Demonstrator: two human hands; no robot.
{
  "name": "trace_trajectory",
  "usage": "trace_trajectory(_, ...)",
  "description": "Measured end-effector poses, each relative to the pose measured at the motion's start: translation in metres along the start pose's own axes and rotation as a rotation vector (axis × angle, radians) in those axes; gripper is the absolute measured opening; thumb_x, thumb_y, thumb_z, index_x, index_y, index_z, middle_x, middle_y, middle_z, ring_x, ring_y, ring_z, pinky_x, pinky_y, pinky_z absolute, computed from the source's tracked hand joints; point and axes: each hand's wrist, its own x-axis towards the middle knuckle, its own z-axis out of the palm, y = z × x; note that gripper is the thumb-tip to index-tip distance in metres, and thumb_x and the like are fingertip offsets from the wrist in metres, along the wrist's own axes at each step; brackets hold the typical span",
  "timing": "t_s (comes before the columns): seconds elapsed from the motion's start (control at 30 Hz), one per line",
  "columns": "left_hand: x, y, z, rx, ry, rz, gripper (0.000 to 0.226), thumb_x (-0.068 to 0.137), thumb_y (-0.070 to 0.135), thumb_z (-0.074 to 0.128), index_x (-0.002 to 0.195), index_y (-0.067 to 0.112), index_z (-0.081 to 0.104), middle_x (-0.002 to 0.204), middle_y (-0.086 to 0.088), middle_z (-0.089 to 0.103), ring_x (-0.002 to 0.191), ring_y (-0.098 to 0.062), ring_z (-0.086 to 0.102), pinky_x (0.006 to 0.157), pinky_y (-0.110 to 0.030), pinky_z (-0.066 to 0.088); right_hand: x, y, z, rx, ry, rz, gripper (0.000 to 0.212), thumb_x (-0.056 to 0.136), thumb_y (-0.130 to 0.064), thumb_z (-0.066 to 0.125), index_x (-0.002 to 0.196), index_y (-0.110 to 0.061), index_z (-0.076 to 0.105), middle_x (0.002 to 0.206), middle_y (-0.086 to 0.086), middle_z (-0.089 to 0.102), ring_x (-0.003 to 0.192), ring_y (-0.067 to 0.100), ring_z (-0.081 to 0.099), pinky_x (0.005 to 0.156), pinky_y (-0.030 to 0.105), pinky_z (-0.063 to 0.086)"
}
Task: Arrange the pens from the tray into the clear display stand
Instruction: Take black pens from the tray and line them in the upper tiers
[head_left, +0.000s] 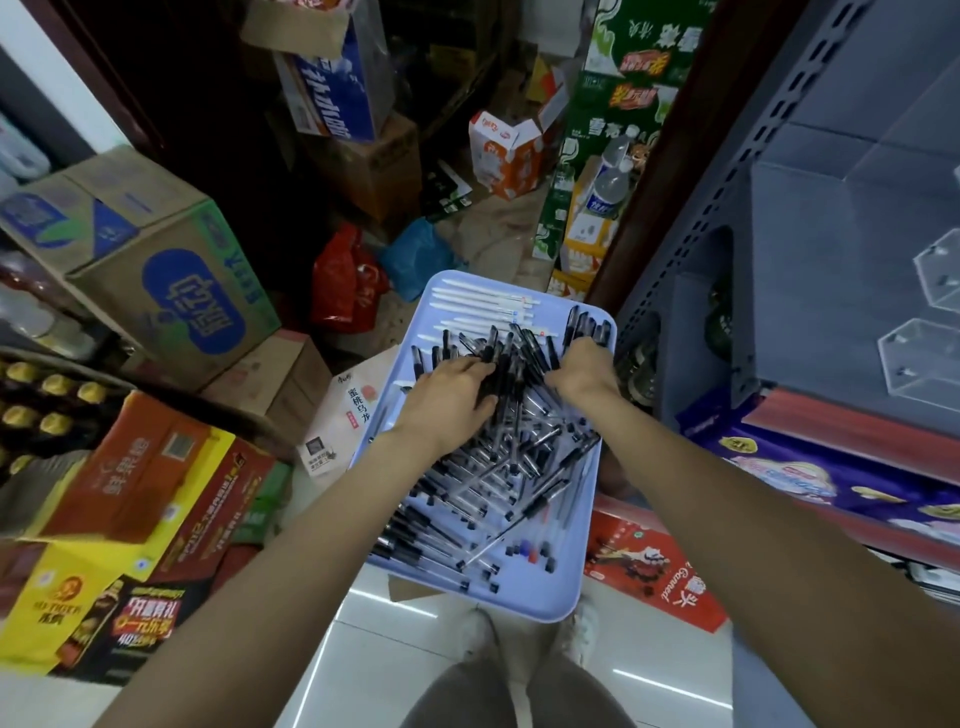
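Note:
A pale blue tray (524, 603) lies low in front of me, heaped with several black-capped clear pens (483, 478) and, at its far end, several white pens (483, 304). Both hands are down in the heap near the tray's middle. My left hand (449, 397) has its fingers curled round a bunch of black pens. My right hand (582, 364) grips the same bunch from the right side. The clear display stand (924, 358) sits on the grey shelf at the far right, its compartments looking empty.
Cardboard drink cartons (156, 270) and coloured boxes (130, 499) crowd the left side. Red and blue plastic bags (353, 280) lie beyond the tray. A grey metal shelf unit (779, 156) rises on the right, with boxed goods (810, 473) below it. White floor tiles (374, 649) show near my feet.

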Motion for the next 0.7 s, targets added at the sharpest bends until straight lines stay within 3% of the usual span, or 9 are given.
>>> trace_trajectory(0.23,-0.002,0.007,-0.007,-0.192,0.087,0.017,0.043,0.097,0.022,0.047,0.139,0.016,0.04,0.141,-0.006,0.042,0.118,-0.026,0.049,0.094,-0.034,0.043,-0.007,0.01,-0.01,0.115,0.008,-0.027,0.049,0.086,-0.01,0.062,0.052,-0.014,0.027,0.049,0.006,0.029,0.044,0.018,0.032,0.05,0.024,0.032)
trace_trajectory(0.3,0.001,0.012,-0.013,-0.239,0.107,0.049,0.042,0.097,0.019,0.046,0.138,0.017,0.04,0.141,-0.006,0.042,0.115,-0.026,0.052,0.093,-0.032,0.042,-0.013,0.011,-0.019,0.221,0.058,-0.068,0.042,0.086,-0.008,0.062,0.051,-0.01,0.039,0.052,0.008,0.035,0.05,0.02,0.039,0.06,0.025,0.038)
trace_trajectory(0.37,0.006,0.02,-0.02,-0.306,0.119,0.05,0.041,0.098,0.017,0.045,0.138,0.015,0.041,0.143,-0.007,0.043,0.117,-0.027,0.052,0.095,-0.03,0.039,-0.021,0.008,-0.029,0.373,0.1,-0.104,0.012,0.086,-0.009,0.064,0.076,-0.002,0.064,0.07,0.008,0.052,0.069,0.02,0.051,0.073,0.029,0.045)
trace_trajectory(0.43,0.01,0.03,-0.027,-0.423,0.119,0.035,0.042,0.099,0.017,0.043,0.14,0.011,0.039,0.143,-0.008,0.045,0.126,-0.024,0.047,0.102,-0.029,0.037,-0.026,0.002,-0.037,0.528,0.102,-0.109,0.02,0.085,-0.011,0.066,0.102,0.001,0.065,0.087,0.005,0.058,0.081,0.017,0.056,0.079,0.026,0.047)
trace_trajectory(0.5,0.013,0.042,-0.033,-0.574,0.07,0.033,0.043,0.099,0.018,0.043,0.141,0.009,0.037,0.14,-0.008,0.049,0.128,-0.02,0.047,0.106,-0.029,0.036,-0.031,-0.007,-0.045,0.678,0.082,-0.138,0.023,0.084,-0.01,0.067,0.105,0.001,0.064,0.09,0.007,0.061,0.077,0.014,0.059,0.069,0.019,0.049)
trace_trajectory(0.57,0.013,0.051,-0.039,-0.694,0.039,0.064,0.039,0.098,0.02,0.045,0.135,0.008,0.046,0.121,-0.01,0.063,0.11,-0.016,0.059,0.1,-0.033,0.042,-0.038,-0.015,-0.054,0.807,0.056,-0.174,0.023,0.084,-0.007,0.066,0.105,0.002,0.061,0.089,0.011,0.063,0.065,0.01,0.06,0.057,0.016,0.048)
trace_trajectory(0.63,0.011,0.06,-0.047,-0.768,0.075,0.121,0.024,0.096,0.015,0.049,0.116,0.008,0.06,0.093,-0.011,0.07,0.084,-0.012,0.064,0.089,-0.036,0.048,-0.046,-0.02,-0.067,0.879,0.04,-0.2,0.022,0.085,-0.005,0.065,0.105,0.001,0.058,0.086,0.012,0.063,0.054,0.006,0.059,0.051,0.018,0.05)
trace_trajectory(0.7,0.009,0.071,-0.06,-0.827,0.122,0.144,0.02,0.095,0.009,0.05,0.106,0.003,0.065,0.09,-0.013,0.071,0.08,-0.015,0.066,0.084,-0.033,0.053,-0.054,-0.023,-0.084,0.88,0.056,-0.249,0.022,0.085,-0.006,0.066,0.105,-0.003,0.058,0.081,0.008,0.063,0.051,0.003,0.057,0.048,0.017,0.047)
